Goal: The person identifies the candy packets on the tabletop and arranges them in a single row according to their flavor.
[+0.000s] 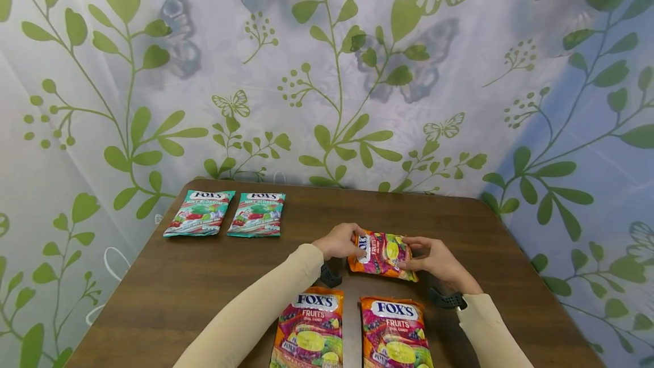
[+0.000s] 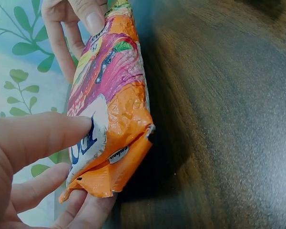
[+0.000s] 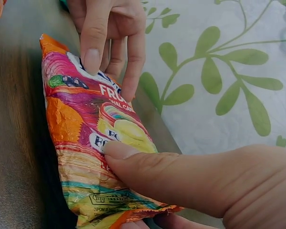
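Candy bag (image 1: 379, 255), orange and pink with a fruit label, was held sideways right of middle on a brown wooden table (image 1: 168, 283), just beyond two matching bags, the left front bag (image 1: 309, 331) and the right front bag (image 1: 394, 331). From where I stood, the left hand (image 1: 339, 242) pinched its labelled end, thumb on the printed front and fingers behind; the right hand (image 1: 438, 262) gripped the opposite end, thumb pressing the front too. The bag was tilted, and I could not tell whether its lower edge touched the wood.

The wrapper looked slick and creased, so I judged that if one thumb eased off first, the contents could shift and pull the bag askew. The orange end flap (image 2: 115, 168) was folded and crumpled; a hard tug between the hands might have split it. The left sleeve (image 1: 255, 311) crossed a corner of the left front bag, so a low sweep of that forearm could have nudged it crooked. A green mint bag (image 1: 200, 214) and its twin (image 1: 257, 216) lay well apart, far left, seemingly at little risk.
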A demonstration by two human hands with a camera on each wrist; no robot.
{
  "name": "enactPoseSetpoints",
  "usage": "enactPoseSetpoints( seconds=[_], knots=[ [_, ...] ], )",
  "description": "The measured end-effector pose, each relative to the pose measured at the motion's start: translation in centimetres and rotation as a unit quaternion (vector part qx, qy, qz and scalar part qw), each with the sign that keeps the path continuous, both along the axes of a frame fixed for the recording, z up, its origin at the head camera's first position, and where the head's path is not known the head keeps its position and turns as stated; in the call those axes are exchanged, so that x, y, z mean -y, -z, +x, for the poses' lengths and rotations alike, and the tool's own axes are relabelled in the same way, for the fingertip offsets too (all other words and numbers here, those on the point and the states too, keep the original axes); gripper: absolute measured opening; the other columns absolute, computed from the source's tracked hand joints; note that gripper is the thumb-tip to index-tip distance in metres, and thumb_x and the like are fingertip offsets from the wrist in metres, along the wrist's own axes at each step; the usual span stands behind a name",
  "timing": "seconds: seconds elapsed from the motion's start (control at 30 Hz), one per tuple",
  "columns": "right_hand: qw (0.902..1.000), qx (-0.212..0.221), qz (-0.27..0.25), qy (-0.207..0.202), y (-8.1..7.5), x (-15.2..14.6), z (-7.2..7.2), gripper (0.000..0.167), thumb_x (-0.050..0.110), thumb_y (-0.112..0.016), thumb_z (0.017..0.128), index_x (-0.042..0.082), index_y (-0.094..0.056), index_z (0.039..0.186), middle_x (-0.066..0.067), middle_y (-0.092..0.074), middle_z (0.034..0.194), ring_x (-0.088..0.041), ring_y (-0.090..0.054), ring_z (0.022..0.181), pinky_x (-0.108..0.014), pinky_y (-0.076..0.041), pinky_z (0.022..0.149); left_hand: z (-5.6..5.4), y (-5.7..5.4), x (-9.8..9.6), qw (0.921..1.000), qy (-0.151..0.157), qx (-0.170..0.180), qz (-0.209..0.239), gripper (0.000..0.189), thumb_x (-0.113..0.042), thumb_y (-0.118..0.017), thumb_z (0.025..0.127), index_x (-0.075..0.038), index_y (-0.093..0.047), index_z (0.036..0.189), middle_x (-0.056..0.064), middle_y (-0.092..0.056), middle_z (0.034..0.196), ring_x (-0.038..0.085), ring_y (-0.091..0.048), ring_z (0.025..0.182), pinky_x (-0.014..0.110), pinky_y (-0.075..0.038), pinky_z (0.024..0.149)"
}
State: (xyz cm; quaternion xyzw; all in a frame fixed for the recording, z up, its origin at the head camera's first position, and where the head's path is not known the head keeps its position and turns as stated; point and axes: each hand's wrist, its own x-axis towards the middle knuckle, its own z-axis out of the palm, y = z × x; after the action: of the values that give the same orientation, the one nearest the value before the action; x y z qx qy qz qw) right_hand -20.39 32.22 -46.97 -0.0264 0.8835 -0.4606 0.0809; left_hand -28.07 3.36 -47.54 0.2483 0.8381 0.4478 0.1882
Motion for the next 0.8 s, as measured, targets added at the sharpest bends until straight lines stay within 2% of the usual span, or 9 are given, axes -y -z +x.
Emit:
enactPoseSetpoints(
  seconds=[0.07,0.2,0.37,0.63,0.8],
  knots=[
    [1.0000,0.000,0.000,0.001,-0.1,0.1,0.1,0.072,0.023,-0.092,0.091,-0.003,-0.061,0.151,-0.030,-0.059,0.143,-0.043,-0.063,0.120,-0.061,-0.056,0.101,-0.1,0.1,0.0,1.0000,-0.003,0.008,0.003,0.049,-0.011,-0.087,0.095,0.002,-0.067,0.138,0.014,-0.062,0.108,0.021,-0.054,0.092,0.032,-0.053,0.080],
    [0.9999,0.005,-0.010,-0.001,0.0,0.2,0.2,0.073,0.022,-0.091,0.092,-0.005,-0.059,0.152,-0.031,-0.058,0.144,-0.041,-0.069,0.115,-0.058,-0.058,0.100,-0.2,0.3,0.0,0.9998,-0.009,0.018,0.001,0.050,-0.012,-0.087,0.095,-0.001,-0.067,0.140,0.010,-0.062,0.110,0.022,-0.057,0.095,0.034,-0.057,0.086],
    [0.9999,0.008,-0.014,0.003,0.2,0.2,0.2,0.073,0.021,-0.091,0.092,-0.005,-0.058,0.152,-0.032,-0.057,0.145,-0.037,-0.072,0.109,-0.055,-0.060,0.099,-0.2,0.4,-0.1,0.9999,-0.004,0.014,-0.003,0.051,-0.012,-0.087,0.096,-0.001,-0.066,0.140,0.010,-0.063,0.112,0.023,-0.058,0.097,0.039,-0.058,0.091],
    [0.9997,-0.010,-0.021,0.008,0.3,0.7,0.6,0.074,0.018,-0.092,0.091,-0.007,-0.057,0.152,-0.032,-0.058,0.145,-0.034,-0.072,0.106,-0.052,-0.062,0.095,-0.2,-0.2,0.1,0.9999,0.003,0.013,-0.001,0.049,-0.009,-0.088,0.094,0.000,-0.069,0.138,0.015,-0.064,0.115,0.024,-0.056,0.098,0.041,-0.057,0.093],
    [0.9995,-0.015,-0.020,0.018,0.1,1.5,1.1,0.072,0.015,-0.091,0.092,-0.008,-0.057,0.151,-0.032,-0.059,0.144,-0.040,-0.067,0.114,-0.059,-0.058,0.099,-0.3,-0.7,0.3,0.9998,0.012,0.012,-0.005,0.047,-0.007,-0.088,0.094,0.000,-0.069,0.136,0.016,-0.064,0.115,0.025,-0.058,0.099,0.042,-0.058,0.096]
  ],
)
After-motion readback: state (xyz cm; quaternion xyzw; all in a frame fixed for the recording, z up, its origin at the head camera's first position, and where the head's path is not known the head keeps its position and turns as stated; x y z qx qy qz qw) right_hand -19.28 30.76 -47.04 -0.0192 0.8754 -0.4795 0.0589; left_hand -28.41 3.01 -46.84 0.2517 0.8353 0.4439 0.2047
